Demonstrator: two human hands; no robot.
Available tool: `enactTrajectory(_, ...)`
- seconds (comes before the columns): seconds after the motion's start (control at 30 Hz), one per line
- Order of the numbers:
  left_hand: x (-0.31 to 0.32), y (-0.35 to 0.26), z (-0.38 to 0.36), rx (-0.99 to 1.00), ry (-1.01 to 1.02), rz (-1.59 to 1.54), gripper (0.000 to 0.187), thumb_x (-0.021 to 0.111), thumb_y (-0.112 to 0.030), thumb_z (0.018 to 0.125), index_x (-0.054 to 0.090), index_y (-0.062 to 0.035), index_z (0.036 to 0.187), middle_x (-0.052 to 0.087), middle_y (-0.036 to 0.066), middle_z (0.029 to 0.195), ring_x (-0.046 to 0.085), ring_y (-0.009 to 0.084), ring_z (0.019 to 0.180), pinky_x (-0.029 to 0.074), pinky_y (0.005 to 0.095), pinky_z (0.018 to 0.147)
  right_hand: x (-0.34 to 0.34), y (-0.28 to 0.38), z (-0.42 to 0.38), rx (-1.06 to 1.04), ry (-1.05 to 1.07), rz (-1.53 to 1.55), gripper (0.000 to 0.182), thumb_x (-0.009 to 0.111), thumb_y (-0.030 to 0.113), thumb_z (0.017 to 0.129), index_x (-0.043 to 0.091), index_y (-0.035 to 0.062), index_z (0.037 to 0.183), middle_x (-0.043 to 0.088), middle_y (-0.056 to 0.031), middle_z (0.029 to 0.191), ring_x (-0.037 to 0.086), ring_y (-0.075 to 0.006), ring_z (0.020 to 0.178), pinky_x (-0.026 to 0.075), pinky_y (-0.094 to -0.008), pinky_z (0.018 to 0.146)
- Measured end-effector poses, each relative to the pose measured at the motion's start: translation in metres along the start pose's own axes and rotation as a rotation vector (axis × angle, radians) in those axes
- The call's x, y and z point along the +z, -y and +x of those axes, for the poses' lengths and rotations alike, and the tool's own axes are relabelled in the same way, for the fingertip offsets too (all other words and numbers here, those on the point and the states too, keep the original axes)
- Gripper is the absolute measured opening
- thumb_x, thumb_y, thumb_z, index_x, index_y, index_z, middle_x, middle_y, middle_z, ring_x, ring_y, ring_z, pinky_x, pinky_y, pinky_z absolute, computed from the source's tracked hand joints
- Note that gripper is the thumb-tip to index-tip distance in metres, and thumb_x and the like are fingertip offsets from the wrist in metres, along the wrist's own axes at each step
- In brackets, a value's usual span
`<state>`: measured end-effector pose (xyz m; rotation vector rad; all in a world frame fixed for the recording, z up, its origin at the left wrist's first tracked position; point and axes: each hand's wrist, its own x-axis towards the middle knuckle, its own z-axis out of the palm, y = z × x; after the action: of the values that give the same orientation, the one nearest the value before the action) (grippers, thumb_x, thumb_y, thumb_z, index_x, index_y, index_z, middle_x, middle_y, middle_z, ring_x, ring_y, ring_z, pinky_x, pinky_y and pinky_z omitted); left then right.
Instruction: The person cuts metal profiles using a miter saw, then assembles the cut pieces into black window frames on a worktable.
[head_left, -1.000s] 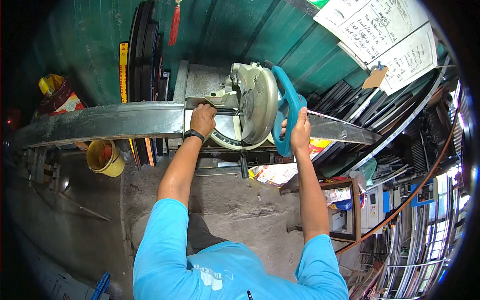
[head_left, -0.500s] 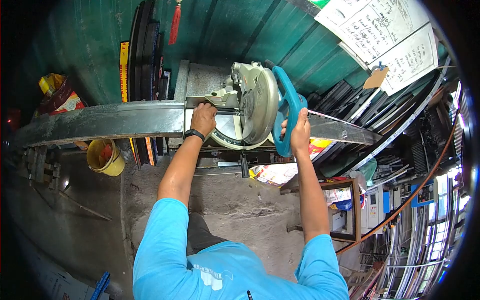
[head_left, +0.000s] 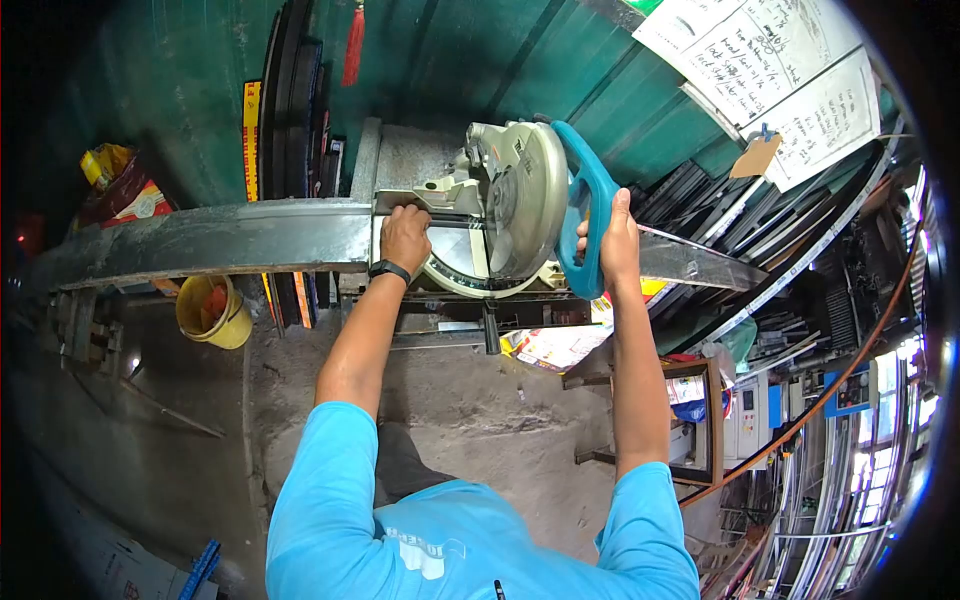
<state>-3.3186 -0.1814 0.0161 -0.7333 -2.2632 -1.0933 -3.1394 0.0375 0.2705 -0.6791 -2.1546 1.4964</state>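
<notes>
A miter saw (head_left: 520,205) with a pale blade guard and a blue handle (head_left: 586,200) stands before me. My right hand (head_left: 618,245) is wrapped round the blue handle. My left hand (head_left: 405,238) presses with bent fingers against the saw's fence (head_left: 448,200), left of the blade. What lies under its fingers is mostly hidden; a thin dark strip (head_left: 452,219) shows beside them along the fence. Below the blade spreads the round saw table (head_left: 455,255), and a dark knob handle (head_left: 490,330) sticks out at its front.
A long metal beam (head_left: 220,240) extends left from the saw, and another (head_left: 705,265) right. A yellow bucket (head_left: 215,315) sits on the floor at left. Dark profiles (head_left: 290,110) lean on the green wall. Handwritten sheets (head_left: 760,70) hang upper right, above stacked strips (head_left: 690,210).
The saw's head and blue handle have shifted slightly up and to the right, with my right hand on them. My left hand has stayed in place.
</notes>
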Motion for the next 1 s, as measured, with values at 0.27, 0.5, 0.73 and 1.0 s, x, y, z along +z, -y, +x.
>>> enactTrajectory(0.27,0.001,0.002,-0.001,0.003,-0.01,-0.011,0.014,0.07,-0.001,0.077,0.073,-0.0105,0.088,0.066,0.006,0.09,0.061,0.0326,0.092,0.047,0.0472,0.08,0.002,-0.013,-0.007,-0.023,-0.035,-0.025,0.075,0.029,0.072,0.106,0.06,0.004,0.102,0.063,-0.0065,0.073,0.061,-0.0155,0.056,0.052,-0.0329,0.052)
enactTrajectory(0.5,-0.001,0.001,0.0,0.023,-0.021,-0.034,0.014,0.069,-0.001,0.076,0.072,-0.0099,0.087,0.065,0.006,0.088,0.061,0.0331,0.09,0.047,0.0471,0.079,0.004,-0.023,-0.012,-0.039,-0.056,-0.031,0.074,0.028,0.072,0.107,0.06,0.0046,0.101,0.064,-0.0064,0.072,0.061,-0.0148,0.056,0.052,-0.0317,0.053)
enactTrajectory(0.73,0.001,0.001,0.001,0.011,-0.019,-0.036,0.014,0.069,0.0,0.076,0.072,-0.0097,0.086,0.065,0.007,0.087,0.061,0.0337,0.089,0.047,0.0469,0.079,0.004,-0.034,-0.014,-0.068,-0.057,-0.04,0.073,0.027,0.07,0.108,0.059,0.0046,0.101,0.064,-0.0064,0.072,0.061,-0.0143,0.056,0.051,-0.0306,0.053)
enactTrajectory(1.0,0.003,0.004,0.001,0.032,-0.036,-0.034,0.013,0.068,0.0,0.077,0.07,-0.01,0.084,0.064,0.007,0.086,0.06,0.0346,0.089,0.047,0.0479,0.078,0.006,-0.042,-0.015,-0.092,-0.062,-0.026,0.074,0.027,0.07,0.108,0.06,0.0034,0.104,0.064,-0.0061,0.073,0.061,-0.0137,0.056,0.051,-0.0302,0.053)
